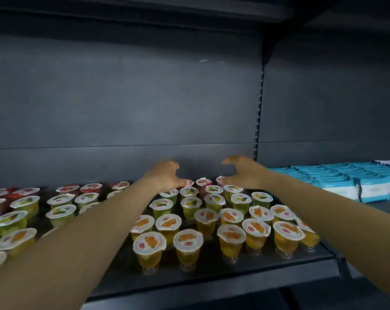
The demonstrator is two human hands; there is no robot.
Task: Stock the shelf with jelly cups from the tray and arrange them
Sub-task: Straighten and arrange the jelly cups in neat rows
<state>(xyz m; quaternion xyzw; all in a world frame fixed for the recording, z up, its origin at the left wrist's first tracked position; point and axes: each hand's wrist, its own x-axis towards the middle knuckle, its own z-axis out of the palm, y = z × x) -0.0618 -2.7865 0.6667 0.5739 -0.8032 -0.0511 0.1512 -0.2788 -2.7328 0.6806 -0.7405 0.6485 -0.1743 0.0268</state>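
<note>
Head view looks along both forearms into a dark shelf (223, 285), and the slotted upright post (259, 113) on the back wall serves as the landmark.

Nearest the front edge, well below and left of the post, stand the orange jelly cups (188, 245), footed clear cups with white foil lids, in loose rows. One row back toward the post come the green jelly cups (190, 206), also upright and packed close. More green and orange cups run far to the left of the post, beyond the left forearm, and the red jelly cups (92, 189) sit at the back left against the wall.

Farther in, almost at the foot of the post, the left hand (166, 175) and the right hand (245, 173) reach over the rearmost cups. Each hand is spread in a wide claw, thumb below and fingers arched above, the two openings facing each other across a gap. Neither hand closes round anything; the left thumb tip lies just beside a lid in the back row, and the right thumb is near another, though contact cannot be told.

Right of the post, on the neighbouring shelf bay, lie stacked blue and white packets (346, 177).

Behind everything, the grey back panel (122, 97) rises left of the post.
</note>
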